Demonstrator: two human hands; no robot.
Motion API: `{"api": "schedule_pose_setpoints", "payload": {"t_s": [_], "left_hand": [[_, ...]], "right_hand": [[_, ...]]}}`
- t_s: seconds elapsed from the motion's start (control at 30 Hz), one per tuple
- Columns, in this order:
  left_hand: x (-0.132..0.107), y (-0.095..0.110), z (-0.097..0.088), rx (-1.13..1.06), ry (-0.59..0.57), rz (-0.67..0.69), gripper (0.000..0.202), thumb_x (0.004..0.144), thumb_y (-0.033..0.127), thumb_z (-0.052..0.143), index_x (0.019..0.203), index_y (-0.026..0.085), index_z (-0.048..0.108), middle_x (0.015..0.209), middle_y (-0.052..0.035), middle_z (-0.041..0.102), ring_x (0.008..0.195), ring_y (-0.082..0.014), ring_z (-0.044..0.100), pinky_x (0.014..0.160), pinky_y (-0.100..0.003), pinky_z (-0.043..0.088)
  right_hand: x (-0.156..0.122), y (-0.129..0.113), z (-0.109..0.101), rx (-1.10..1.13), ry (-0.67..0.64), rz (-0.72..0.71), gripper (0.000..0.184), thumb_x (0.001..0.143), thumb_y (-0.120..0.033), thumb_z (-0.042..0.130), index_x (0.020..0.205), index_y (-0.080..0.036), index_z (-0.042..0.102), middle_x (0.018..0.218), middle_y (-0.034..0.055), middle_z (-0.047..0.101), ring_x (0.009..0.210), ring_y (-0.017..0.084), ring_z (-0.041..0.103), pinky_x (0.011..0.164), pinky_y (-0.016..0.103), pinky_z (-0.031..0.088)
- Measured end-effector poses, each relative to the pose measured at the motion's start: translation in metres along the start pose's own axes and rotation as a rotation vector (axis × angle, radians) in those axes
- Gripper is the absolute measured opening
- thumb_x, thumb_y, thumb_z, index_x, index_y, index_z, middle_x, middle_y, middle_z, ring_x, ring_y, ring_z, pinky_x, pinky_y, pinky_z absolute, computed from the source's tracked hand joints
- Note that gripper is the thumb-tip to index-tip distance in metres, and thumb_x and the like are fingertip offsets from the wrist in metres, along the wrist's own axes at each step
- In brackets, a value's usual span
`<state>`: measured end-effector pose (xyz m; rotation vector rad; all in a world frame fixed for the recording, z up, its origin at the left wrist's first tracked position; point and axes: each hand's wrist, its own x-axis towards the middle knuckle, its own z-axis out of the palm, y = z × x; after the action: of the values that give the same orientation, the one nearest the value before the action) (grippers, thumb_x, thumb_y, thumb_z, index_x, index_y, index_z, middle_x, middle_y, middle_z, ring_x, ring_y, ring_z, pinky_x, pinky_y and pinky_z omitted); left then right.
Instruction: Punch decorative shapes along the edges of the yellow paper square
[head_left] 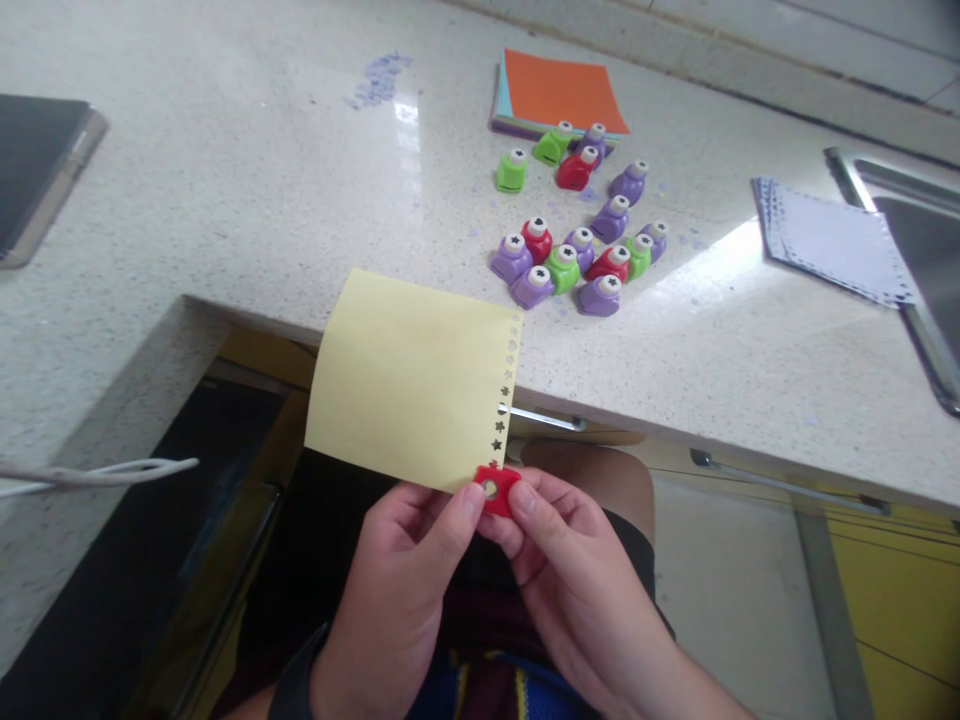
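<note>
A pale yellow sheet of paper (412, 380) is held up over the counter's front edge, with a column of star-shaped holes punched along its right side. A small red punch (495, 490) sits on the sheet's lower right corner. My left hand (401, 590) pinches the paper's bottom edge, its thumb against the punch. My right hand (581, 590) grips the red punch from the right, thumb on top. Both hands are closed.
Several small purple, green and red punches (581, 250) lie on the speckled counter (225, 200). A stack of coloured paper (562, 90) lies behind them. White punched sheets (832, 240) lie by a sink (915, 220). A white cable (97, 472) crosses at the left.
</note>
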<state>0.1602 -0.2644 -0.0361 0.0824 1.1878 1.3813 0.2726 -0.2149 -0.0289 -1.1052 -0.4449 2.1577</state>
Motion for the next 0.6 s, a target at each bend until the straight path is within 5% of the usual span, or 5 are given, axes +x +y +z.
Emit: {"api": "schedule_pose_setpoints", "payload": {"t_s": [0.6], "left_hand": [[-0.003, 0.003, 0.013, -0.231, 0.067, -0.054, 0.008, 0.081, 0.025, 0.083, 0.08, 0.018, 0.08, 0.077, -0.0032, 0.077, 0.074, -0.0121, 0.069, 0.069, -0.019, 0.056]], "right_hand": [[-0.003, 0.006, 0.006, 0.109, 0.003, 0.004, 0.018, 0.083, -0.029, 0.084, 0.085, -0.013, 0.077, 0.082, 0.0049, 0.073, 0.074, 0.01, 0.062, 0.077, 0.021, 0.054]]}}
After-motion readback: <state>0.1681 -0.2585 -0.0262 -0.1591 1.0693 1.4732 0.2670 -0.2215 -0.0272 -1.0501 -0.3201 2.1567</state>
